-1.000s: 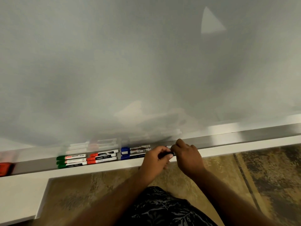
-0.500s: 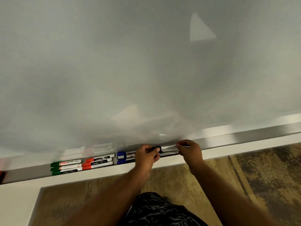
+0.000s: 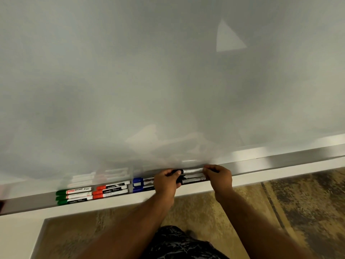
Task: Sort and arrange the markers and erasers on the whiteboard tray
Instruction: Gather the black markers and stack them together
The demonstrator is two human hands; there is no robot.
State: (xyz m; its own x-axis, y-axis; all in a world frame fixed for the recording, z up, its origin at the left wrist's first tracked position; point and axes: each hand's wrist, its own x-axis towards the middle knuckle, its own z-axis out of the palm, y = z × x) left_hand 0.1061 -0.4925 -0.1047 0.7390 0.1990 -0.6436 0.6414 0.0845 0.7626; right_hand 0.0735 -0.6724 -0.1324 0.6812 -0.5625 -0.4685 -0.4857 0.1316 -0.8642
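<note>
A metal whiteboard tray (image 3: pixel 280 161) runs along the board's lower edge. On it lie three green-capped markers (image 3: pixel 74 196), three red-capped markers (image 3: pixel 112 189) and blue-capped markers (image 3: pixel 141 184), grouped side by side. To their right lie black-capped markers (image 3: pixel 193 179). My left hand (image 3: pixel 166 181) pinches the black cap end of the rearmost black marker (image 3: pixel 192 171). My right hand (image 3: pixel 218 176) pinches its other end. The marker lies level along the tray's back.
The whiteboard (image 3: pixel 168 81) fills the upper view. A white ledge (image 3: pixel 280 173) fronts the tray, with patterned floor (image 3: pixel 280 212) below. A dark red object (image 3: pixel 1 204) sits at the tray's far left edge, cut off by the frame.
Both hands moved up from the tray's front edge to its back, spreading apart along a black marker now held at both ends. The view shifted slightly right.
</note>
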